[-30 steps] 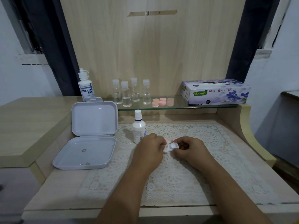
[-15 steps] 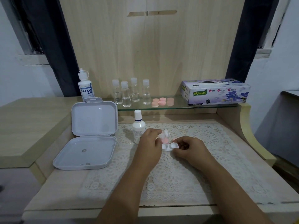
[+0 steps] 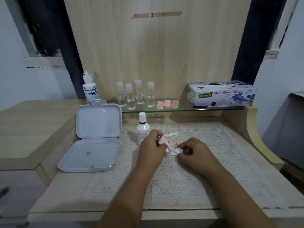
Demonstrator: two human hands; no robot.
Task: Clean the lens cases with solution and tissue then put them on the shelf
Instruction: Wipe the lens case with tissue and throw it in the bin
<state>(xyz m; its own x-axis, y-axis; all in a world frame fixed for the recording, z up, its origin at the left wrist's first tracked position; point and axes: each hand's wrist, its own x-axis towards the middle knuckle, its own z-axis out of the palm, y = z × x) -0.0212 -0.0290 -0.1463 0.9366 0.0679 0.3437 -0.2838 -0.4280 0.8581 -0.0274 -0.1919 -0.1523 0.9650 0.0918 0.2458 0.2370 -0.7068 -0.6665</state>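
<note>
My left hand (image 3: 152, 145) pinches a crumpled white tissue (image 3: 166, 138) over the lace mat. My right hand (image 3: 195, 153) holds a small lens case (image 3: 174, 148) with white cups and pink caps, right next to the tissue. A white solution bottle (image 3: 142, 128) stands upright just left of my left hand. Several pink lens cases (image 3: 167, 104) lie on the glass shelf (image 3: 182, 108) at the back.
An open grey plastic box (image 3: 92, 142) sits at the left on the desk. On the shelf stand a Dream Eye bottle (image 3: 90, 89), several small clear bottles (image 3: 135, 95) and a tissue box (image 3: 221, 94). The lace mat (image 3: 197, 175) covers the desk.
My left hand has drawn the tissue up and away from the case, so the pink caps now show. My right hand has stayed on the case.
</note>
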